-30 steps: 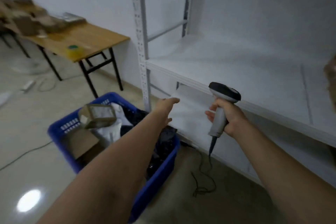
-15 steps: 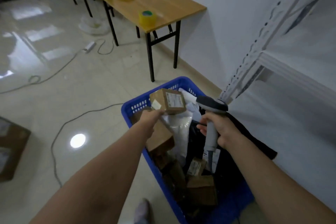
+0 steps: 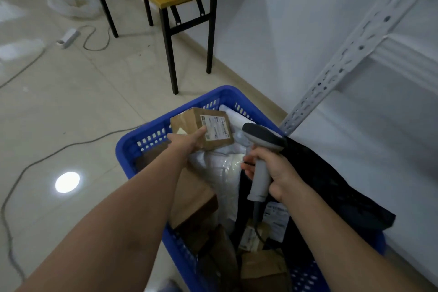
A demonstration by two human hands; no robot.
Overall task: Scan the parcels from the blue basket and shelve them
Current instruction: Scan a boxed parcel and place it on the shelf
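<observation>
Fingers point(image 3: 201, 131) of left hand point(image 3: 187, 141): closed round small cardboard parcel point(image 3: 201, 127), centre frame, over far end of blue basket point(image 3: 128, 147). Right hand point(image 3: 276, 168): fingers wrapped round handheld barcode scanner point(image 3: 262, 149), just right of parcel. Step: scan. Advice: keep white shipping label point(image 3: 216, 125) turned flat toward scanner head, thumb clear of barcode. Remaining stock: white poly bag point(image 3: 220, 168), black bags, cartons beneath. Label print illegible; shelf boards cut off right; basket's near end hidden by arms.

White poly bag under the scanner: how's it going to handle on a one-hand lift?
The white poly bag looks wrinkled and puffy, so probably floppy and sagging. Its glossy film may slip in a pinch. It lies partly under the small box, which the left hand grips, so it may snag.
</observation>
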